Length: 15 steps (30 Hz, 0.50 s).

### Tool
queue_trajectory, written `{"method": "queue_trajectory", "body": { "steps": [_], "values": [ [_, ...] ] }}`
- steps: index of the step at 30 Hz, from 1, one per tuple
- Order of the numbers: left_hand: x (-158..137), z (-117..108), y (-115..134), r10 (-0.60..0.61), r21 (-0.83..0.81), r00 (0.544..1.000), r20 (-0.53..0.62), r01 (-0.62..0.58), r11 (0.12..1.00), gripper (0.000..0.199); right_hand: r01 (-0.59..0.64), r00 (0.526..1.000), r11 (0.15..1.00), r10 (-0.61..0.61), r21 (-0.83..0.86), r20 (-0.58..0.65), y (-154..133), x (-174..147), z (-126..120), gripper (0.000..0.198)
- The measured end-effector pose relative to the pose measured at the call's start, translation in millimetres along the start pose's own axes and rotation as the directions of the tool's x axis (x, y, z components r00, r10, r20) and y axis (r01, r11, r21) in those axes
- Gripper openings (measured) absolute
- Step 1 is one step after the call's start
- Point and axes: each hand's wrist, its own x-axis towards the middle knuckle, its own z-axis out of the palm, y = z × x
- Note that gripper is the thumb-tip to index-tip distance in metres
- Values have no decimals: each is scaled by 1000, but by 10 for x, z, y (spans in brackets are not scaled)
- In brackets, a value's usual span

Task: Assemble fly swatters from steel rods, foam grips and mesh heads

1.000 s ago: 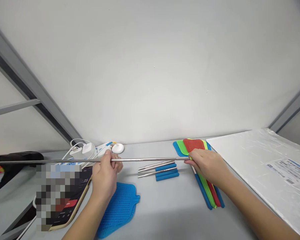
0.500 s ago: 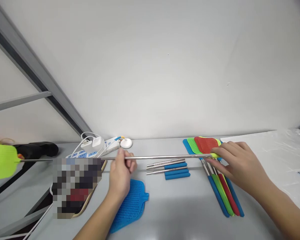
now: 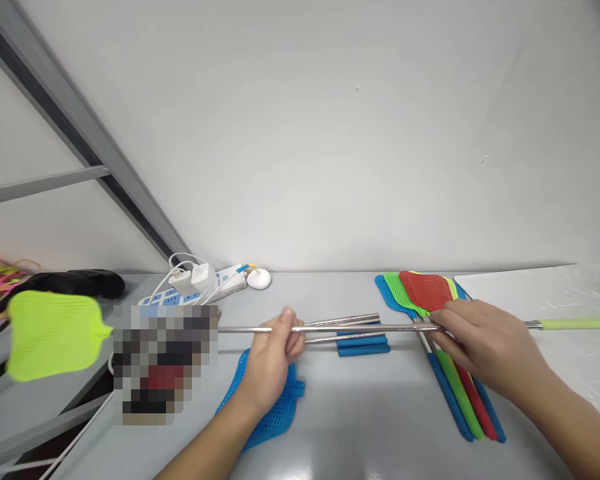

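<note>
Fly swatter (image 3: 330, 329): extended, held nearly level above the table (image 3: 360, 413).
Metal rod (image 3: 360, 328): thin, silvery, crossing both grips.
Lime head (image 3: 55, 335): broad, well left of the left grip.
Right grip (image 3: 480, 340): closed over the rod.
Left grip (image 3: 273, 363): pinched around the rod.
Lime handle (image 3: 575, 324): slim, blurred, beyond the right grip.

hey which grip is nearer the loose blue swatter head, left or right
Left. The left grip is just above the blue swatter head in the picture, partly covering it. The right grip is well off to its right, in front of the pile of swatters.
</note>
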Motion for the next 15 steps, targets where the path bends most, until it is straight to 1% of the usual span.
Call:
{"method": "queue_trajectory", "body": {
  "steps": [2,4,6,8,10,12,13,15],
  "values": [
    [106,-85,84,8,-172,991,-136,-32,985,51,-41,999,999,41,-34,1,151,-69,-22,15],
    [200,-186,189,16,-298,966,-260,-96,950,49,-93,996,993,92,-75,-15,285,-140,-40,19],
    [277,-290,287,46,-330,936,-349,-169,929,48,-151,988,981,147,-121,-37,384,-197,-50,22],
    [327,-361,341,72,-308,920,-385,-201,930,48,-195,981,968,190,-157,-47,423,-223,-41,22],
    [335,-362,329,67,-292,929,-363,-181,939,48,-202,979,965,199,-167,-34,380,-208,-14,24],
    [289,-279,247,34,-285,954,-299,-123,951,49,-171,985,973,171,-154,-15,253,-156,21,28],
    [244,-212,188,9,-280,967,-255,-82,957,50,-145,989,979,145,-143,-6,165,-118,36,30],
    [118,-45,58,-56,-235,991,-123,25,972,51,-109,994,987,109,-114,-4,-42,-34,56,33]
  ]
}}
